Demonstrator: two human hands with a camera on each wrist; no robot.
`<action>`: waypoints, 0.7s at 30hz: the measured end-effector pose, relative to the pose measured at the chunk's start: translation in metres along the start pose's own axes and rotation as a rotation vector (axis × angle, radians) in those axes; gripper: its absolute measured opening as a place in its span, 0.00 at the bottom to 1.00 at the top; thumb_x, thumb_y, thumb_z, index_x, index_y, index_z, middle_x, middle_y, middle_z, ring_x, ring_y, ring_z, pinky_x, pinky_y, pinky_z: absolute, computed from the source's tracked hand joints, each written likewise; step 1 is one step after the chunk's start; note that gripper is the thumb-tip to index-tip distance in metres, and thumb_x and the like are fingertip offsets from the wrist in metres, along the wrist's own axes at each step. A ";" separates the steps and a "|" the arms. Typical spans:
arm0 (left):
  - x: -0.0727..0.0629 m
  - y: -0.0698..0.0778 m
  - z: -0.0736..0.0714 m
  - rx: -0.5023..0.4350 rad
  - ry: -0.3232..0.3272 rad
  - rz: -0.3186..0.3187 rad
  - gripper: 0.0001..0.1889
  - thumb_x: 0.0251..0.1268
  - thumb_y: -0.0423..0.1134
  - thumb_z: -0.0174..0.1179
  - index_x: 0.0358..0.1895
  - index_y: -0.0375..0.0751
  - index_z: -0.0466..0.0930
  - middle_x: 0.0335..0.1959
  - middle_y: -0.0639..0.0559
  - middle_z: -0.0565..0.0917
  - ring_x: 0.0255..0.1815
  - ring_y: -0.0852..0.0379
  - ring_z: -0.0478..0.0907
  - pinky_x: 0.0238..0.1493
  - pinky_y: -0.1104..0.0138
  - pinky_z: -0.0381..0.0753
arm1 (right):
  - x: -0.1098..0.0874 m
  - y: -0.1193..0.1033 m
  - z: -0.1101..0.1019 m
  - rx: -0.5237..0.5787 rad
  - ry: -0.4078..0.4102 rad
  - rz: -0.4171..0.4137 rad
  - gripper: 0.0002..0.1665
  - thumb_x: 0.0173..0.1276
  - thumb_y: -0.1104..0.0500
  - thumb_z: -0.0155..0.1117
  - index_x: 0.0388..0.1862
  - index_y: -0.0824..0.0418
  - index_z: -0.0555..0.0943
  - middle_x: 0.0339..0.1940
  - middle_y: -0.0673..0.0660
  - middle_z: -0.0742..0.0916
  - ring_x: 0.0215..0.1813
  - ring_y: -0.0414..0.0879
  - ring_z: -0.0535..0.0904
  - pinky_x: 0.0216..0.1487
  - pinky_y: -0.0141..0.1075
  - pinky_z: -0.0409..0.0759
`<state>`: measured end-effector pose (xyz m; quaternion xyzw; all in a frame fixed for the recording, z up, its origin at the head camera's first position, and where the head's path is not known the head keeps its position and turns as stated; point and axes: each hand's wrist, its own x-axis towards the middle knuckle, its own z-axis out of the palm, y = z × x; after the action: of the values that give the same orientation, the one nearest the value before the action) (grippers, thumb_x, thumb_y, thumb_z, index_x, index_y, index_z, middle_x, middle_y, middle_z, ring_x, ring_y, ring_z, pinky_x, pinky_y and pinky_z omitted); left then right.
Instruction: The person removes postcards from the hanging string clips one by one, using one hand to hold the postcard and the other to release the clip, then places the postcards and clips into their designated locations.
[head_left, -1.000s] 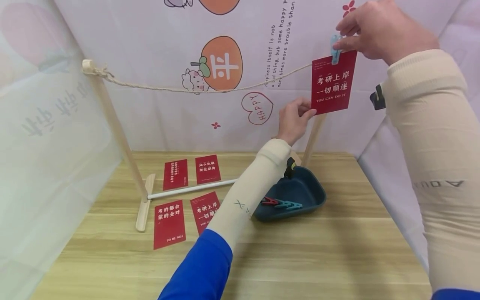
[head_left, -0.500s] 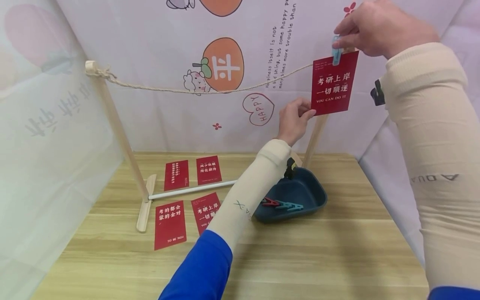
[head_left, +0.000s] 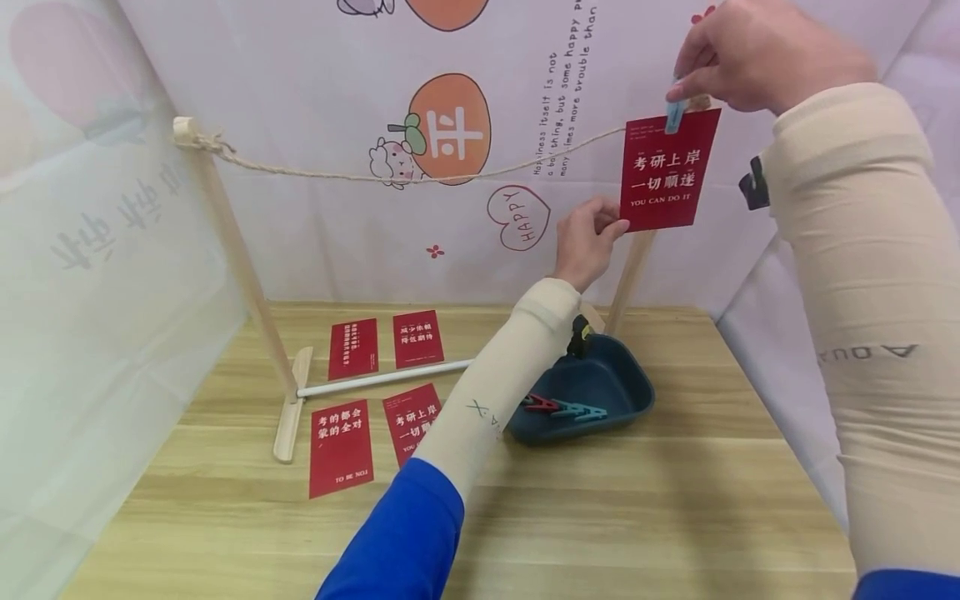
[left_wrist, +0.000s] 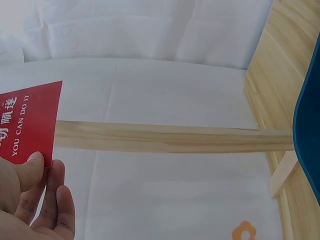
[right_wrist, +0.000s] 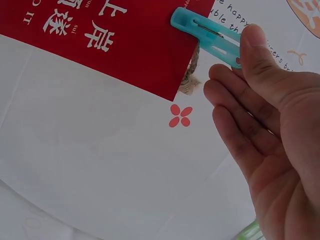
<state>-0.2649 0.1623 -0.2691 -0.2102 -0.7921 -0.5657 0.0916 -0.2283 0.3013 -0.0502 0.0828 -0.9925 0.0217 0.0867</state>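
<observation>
A red card (head_left: 663,175) with white lettering hangs upright at the right end of a twine line (head_left: 337,177), in front of the right post. My left hand (head_left: 587,242) pinches its lower left corner between thumb and fingers, as the left wrist view also shows on the card (left_wrist: 30,122). At the card's top edge, my right hand (head_left: 772,58) pinches a light blue clothespin (right_wrist: 207,35) by its handle end. The clothespin's nose lies over the card's top. In the right wrist view the knotted twine end shows behind the card.
Several more red cards (head_left: 341,448) lie on the wooden table (head_left: 600,533) at the left. A white rod (head_left: 386,377) joins the posts low down; the left post (head_left: 232,250) stands on a wooden foot. A dark blue bin (head_left: 637,392) below my left forearm holds red and teal clothespins (head_left: 577,411).
The clothespin and the card's top edge have dropped slightly, and the right fingers now cover more of the clothespin. My left hand keeps its hold on the card's corner.
</observation>
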 end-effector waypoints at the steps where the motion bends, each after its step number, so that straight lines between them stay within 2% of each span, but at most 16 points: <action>1: 0.000 0.000 0.000 0.000 -0.001 0.002 0.10 0.74 0.39 0.66 0.53 0.45 0.85 0.49 0.55 0.91 0.43 0.68 0.84 0.47 0.83 0.81 | 0.000 0.001 0.000 0.003 0.001 0.005 0.25 0.82 0.55 0.60 0.67 0.73 0.77 0.63 0.77 0.79 0.55 0.71 0.74 0.62 0.65 0.83; 6: 0.000 0.002 -0.001 0.002 -0.002 0.004 0.10 0.74 0.39 0.66 0.54 0.45 0.85 0.49 0.55 0.91 0.44 0.68 0.84 0.48 0.83 0.81 | 0.000 0.001 0.000 0.033 0.032 0.021 0.23 0.82 0.55 0.60 0.65 0.71 0.79 0.64 0.77 0.80 0.55 0.71 0.74 0.60 0.64 0.85; 8: 0.000 0.003 -0.001 0.000 -0.003 0.005 0.10 0.74 0.39 0.66 0.54 0.45 0.85 0.50 0.55 0.91 0.44 0.68 0.84 0.48 0.83 0.81 | -0.001 0.000 -0.001 0.035 0.053 0.023 0.22 0.82 0.55 0.59 0.63 0.71 0.80 0.64 0.76 0.81 0.55 0.69 0.74 0.48 0.51 0.90; 10: 0.000 0.005 -0.001 -0.001 -0.003 0.006 0.10 0.74 0.39 0.66 0.54 0.45 0.85 0.50 0.55 0.91 0.44 0.68 0.84 0.48 0.83 0.81 | -0.002 0.000 -0.002 0.036 0.067 0.026 0.22 0.82 0.55 0.59 0.63 0.70 0.81 0.64 0.76 0.81 0.55 0.68 0.74 0.36 0.34 0.84; 11: 0.000 0.006 0.000 -0.002 -0.003 0.008 0.10 0.74 0.39 0.66 0.54 0.45 0.85 0.50 0.55 0.91 0.44 0.69 0.84 0.48 0.83 0.81 | -0.002 0.000 -0.002 0.034 0.076 0.029 0.22 0.82 0.55 0.60 0.63 0.70 0.81 0.64 0.76 0.81 0.56 0.68 0.73 0.33 0.30 0.78; 12: 0.000 0.007 0.000 -0.004 -0.004 0.008 0.10 0.74 0.39 0.66 0.54 0.45 0.85 0.50 0.55 0.91 0.44 0.69 0.84 0.48 0.83 0.81 | -0.002 0.001 -0.003 0.034 0.085 0.032 0.22 0.81 0.55 0.60 0.63 0.70 0.81 0.64 0.76 0.81 0.57 0.69 0.73 0.32 0.29 0.76; 13: 0.000 0.007 0.000 -0.006 -0.004 0.008 0.10 0.74 0.39 0.66 0.54 0.45 0.85 0.50 0.55 0.91 0.44 0.69 0.84 0.48 0.83 0.81 | -0.003 0.001 -0.003 0.033 0.094 0.033 0.23 0.81 0.55 0.60 0.64 0.71 0.81 0.65 0.76 0.81 0.58 0.69 0.73 0.34 0.33 0.82; 15: -0.001 0.008 0.000 -0.007 -0.004 0.006 0.10 0.74 0.39 0.66 0.54 0.45 0.85 0.49 0.55 0.91 0.44 0.69 0.83 0.47 0.83 0.81 | -0.004 0.002 -0.004 0.041 0.104 0.043 0.24 0.81 0.55 0.60 0.66 0.71 0.80 0.66 0.76 0.79 0.61 0.72 0.71 0.45 0.47 0.89; 16: -0.001 0.008 0.000 -0.008 -0.003 0.005 0.10 0.74 0.39 0.66 0.54 0.45 0.85 0.49 0.55 0.91 0.44 0.69 0.83 0.47 0.83 0.81 | -0.004 0.003 -0.004 0.045 0.110 0.049 0.25 0.81 0.55 0.60 0.67 0.71 0.80 0.67 0.76 0.79 0.63 0.72 0.70 0.48 0.51 0.89; 17: -0.001 0.008 0.000 -0.008 -0.002 0.004 0.09 0.74 0.39 0.66 0.53 0.45 0.85 0.49 0.55 0.91 0.44 0.68 0.83 0.47 0.83 0.81 | -0.005 0.003 -0.004 0.046 0.117 0.052 0.25 0.81 0.55 0.61 0.67 0.71 0.79 0.68 0.76 0.79 0.65 0.72 0.70 0.49 0.50 0.88; 18: -0.001 0.008 0.000 -0.009 -0.002 0.003 0.09 0.74 0.39 0.66 0.53 0.46 0.85 0.49 0.55 0.91 0.44 0.68 0.83 0.47 0.83 0.81 | -0.005 0.004 -0.004 0.052 0.121 0.054 0.26 0.81 0.55 0.60 0.68 0.71 0.79 0.68 0.76 0.78 0.66 0.72 0.69 0.48 0.47 0.89; 19: -0.001 0.007 0.000 -0.010 -0.002 0.001 0.09 0.74 0.39 0.66 0.53 0.46 0.85 0.49 0.55 0.91 0.44 0.68 0.83 0.48 0.82 0.81 | -0.005 0.004 -0.003 0.060 0.124 0.057 0.26 0.81 0.55 0.60 0.68 0.71 0.79 0.68 0.76 0.78 0.67 0.71 0.68 0.44 0.39 0.89; 21: -0.002 0.006 0.000 -0.011 -0.004 -0.002 0.09 0.74 0.39 0.67 0.53 0.46 0.85 0.49 0.56 0.91 0.44 0.68 0.84 0.48 0.82 0.82 | -0.005 0.005 -0.003 0.073 0.132 0.059 0.25 0.82 0.55 0.60 0.68 0.71 0.80 0.69 0.75 0.78 0.70 0.70 0.66 0.32 0.23 0.77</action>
<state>-0.2603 0.1639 -0.2647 -0.2109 -0.7894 -0.5697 0.0884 -0.2236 0.3070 -0.0479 0.0552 -0.9852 0.0657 0.1483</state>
